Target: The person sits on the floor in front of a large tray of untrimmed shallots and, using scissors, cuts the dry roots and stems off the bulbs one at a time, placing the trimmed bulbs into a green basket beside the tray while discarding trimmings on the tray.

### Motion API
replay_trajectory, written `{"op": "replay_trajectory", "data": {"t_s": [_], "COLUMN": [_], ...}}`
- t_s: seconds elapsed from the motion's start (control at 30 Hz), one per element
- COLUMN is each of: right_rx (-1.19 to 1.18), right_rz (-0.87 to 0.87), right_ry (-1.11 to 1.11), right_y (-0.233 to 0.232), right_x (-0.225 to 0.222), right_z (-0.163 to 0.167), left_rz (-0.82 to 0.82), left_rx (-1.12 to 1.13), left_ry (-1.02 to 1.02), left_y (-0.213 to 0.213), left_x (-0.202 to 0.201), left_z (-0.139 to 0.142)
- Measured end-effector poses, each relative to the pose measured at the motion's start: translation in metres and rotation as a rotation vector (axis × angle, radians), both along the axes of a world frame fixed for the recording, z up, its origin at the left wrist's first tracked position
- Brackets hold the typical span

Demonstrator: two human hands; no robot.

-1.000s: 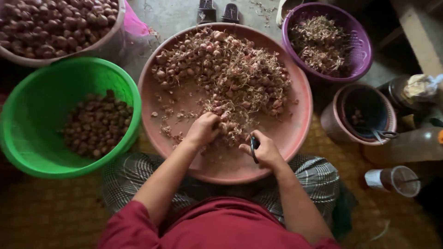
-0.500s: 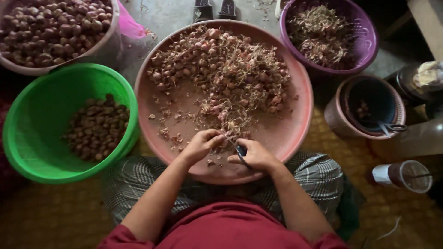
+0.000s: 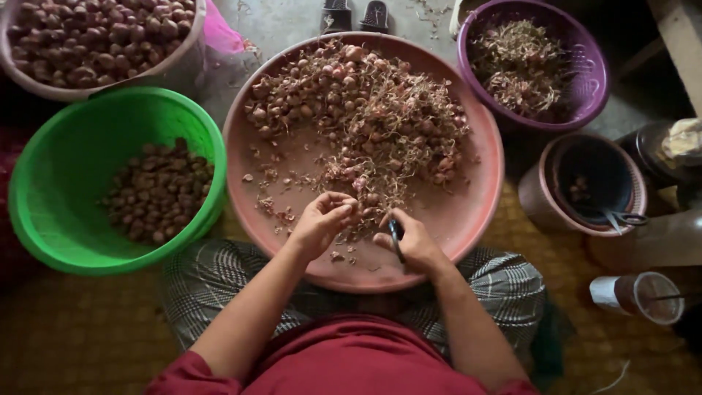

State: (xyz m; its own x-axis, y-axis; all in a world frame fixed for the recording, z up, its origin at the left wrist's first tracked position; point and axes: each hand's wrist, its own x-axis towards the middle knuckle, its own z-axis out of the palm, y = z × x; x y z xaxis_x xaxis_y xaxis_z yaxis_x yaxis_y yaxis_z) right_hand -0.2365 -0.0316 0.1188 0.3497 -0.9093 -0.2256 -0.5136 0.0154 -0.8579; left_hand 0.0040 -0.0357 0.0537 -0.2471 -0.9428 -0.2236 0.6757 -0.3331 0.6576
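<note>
Although the left hand (image 3: pixel 323 219) curls its fingertips together over the near part of the round pink tray (image 3: pixel 479 212), whatever it pinches is too small and too covered by the fingers to make out; it looks like one of the small shallots (image 3: pixel 307 110). Just beside it, the right hand (image 3: pixel 411 241) is closed around a small dark-handled knife (image 3: pixel 395 235), whose blade is mostly hidden by the thumb. Both hands hover above the tray's near rim, close to each other but not clearly touching.

On the tray, a heap of unpeeled shallots mixed with stringy roots and dry skins (image 3: pixel 395 124) fills the far half, with loose scraps scattered toward the hands. Left of it, a green basket (image 3: pixel 44 168) holds a shallow layer of darker trimmed bulbs (image 3: pixel 157 190). At the top left, a pale tub (image 3: pixel 183 62), cut off by the picture's edge, is full of reddish shallots. A purple basin (image 3: pixel 592 80) at the upper right holds roots and trimmings. Below that, a brown pot (image 3: pixel 541 197) is dark inside, its contents hard to tell, with scissors (image 3: pixel 621 218) resting on its rim. A clear cup (image 3: pixel 651 296) lies at the lower right.
</note>
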Motion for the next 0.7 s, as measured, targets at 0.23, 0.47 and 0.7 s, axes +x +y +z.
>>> {"op": "replay_trajectory", "data": {"t_s": [0.23, 0.47, 0.7], "right_rx": [0.065, 0.024, 0.197], "right_rz": [0.069, 0.053, 0.079], "right_ry": [0.207, 0.090, -0.100], "right_y": [0.005, 0.003, 0.001], "right_x": [0.019, 0.015, 0.005], "right_z": [0.008, -0.004, -0.014], "left_rz": [0.070, 0.049, 0.022], "left_rx": [0.071, 0.134, 0.101], "left_ry": [0.107, -0.051, -0.139], "left_y": [0.001, 0.006, 0.005], "left_x": [-0.010, -0.019, -0.013], "left_z": [-0.009, -0.013, -0.011]}}
